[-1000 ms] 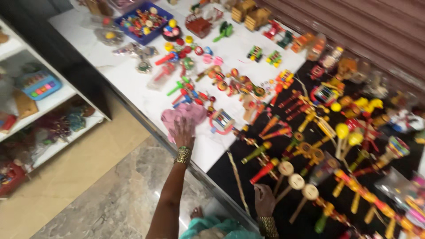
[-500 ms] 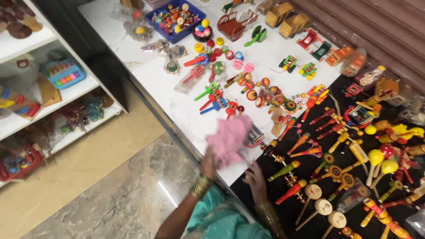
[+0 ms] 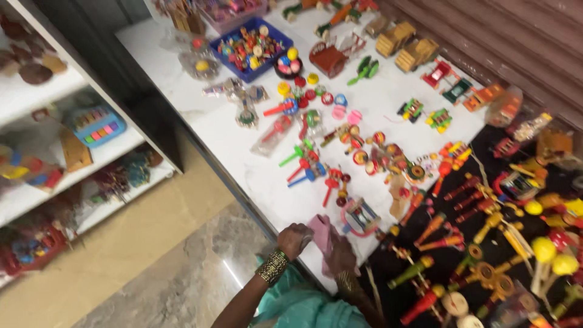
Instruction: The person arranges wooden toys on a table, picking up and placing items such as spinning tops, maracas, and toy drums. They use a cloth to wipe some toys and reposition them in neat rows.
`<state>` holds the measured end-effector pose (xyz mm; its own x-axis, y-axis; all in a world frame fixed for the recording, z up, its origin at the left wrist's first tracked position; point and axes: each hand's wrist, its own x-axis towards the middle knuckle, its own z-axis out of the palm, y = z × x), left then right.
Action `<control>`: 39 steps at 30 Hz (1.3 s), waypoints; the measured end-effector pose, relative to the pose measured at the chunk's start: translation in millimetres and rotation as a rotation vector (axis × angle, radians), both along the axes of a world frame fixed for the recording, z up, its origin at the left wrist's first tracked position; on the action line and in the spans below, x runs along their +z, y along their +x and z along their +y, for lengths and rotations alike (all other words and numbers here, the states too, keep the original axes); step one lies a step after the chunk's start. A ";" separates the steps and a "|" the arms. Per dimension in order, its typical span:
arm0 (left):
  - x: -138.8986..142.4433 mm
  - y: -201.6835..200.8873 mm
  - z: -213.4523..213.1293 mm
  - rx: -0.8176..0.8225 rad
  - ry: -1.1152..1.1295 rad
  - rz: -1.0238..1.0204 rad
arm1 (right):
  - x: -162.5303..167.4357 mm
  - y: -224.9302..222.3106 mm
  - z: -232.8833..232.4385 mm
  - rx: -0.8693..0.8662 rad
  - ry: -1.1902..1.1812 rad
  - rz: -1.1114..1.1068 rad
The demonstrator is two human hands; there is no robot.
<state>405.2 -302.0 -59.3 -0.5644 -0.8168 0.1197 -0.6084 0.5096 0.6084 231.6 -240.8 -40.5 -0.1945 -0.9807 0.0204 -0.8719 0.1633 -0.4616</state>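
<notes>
My left hand point(image 3: 294, 239), with a gold bangle at the wrist, grips one side of a pink cloth point(image 3: 321, 233) at the near edge of the white counter point(image 3: 225, 136). My right hand point(image 3: 341, 257) presses on the other side of the same cloth, close beside the left hand. Just beyond the cloth stands a small pink-rimmed wooden toy point(image 3: 361, 216). Many colourful wooden toys point(image 3: 364, 155) lie spread over the counter beyond my hands.
A blue tray of small toys point(image 3: 250, 48) sits at the far end of the counter. Wooden rattles point(image 3: 480, 243) cover a black surface to the right. White shelves with toys point(image 3: 79, 140) stand at the left, across a beige floor strip.
Both hands have drawn back with the pink cloth to the near counter edge and come together on it. The view has shifted left and closer.
</notes>
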 end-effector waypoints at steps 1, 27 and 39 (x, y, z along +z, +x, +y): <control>3.8 2.7 -19.0 0.025 -0.032 0.029 | -0.8 4.1 -6.3 0.011 0.074 0.191; 34.7 10.5 -301.3 0.264 0.172 -0.319 | -15.1 66.5 -99.8 -0.206 0.270 0.301; 12.9 43.2 -364.8 -0.034 0.402 -0.038 | -17.7 136.8 -184.2 -0.660 0.183 0.575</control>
<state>448.5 -666.8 -46.4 -0.5899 -0.7750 -0.2268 -0.6213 0.2562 0.7405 368.5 -425.0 -58.2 -0.7283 -0.6702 0.1430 -0.6629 0.7419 0.1008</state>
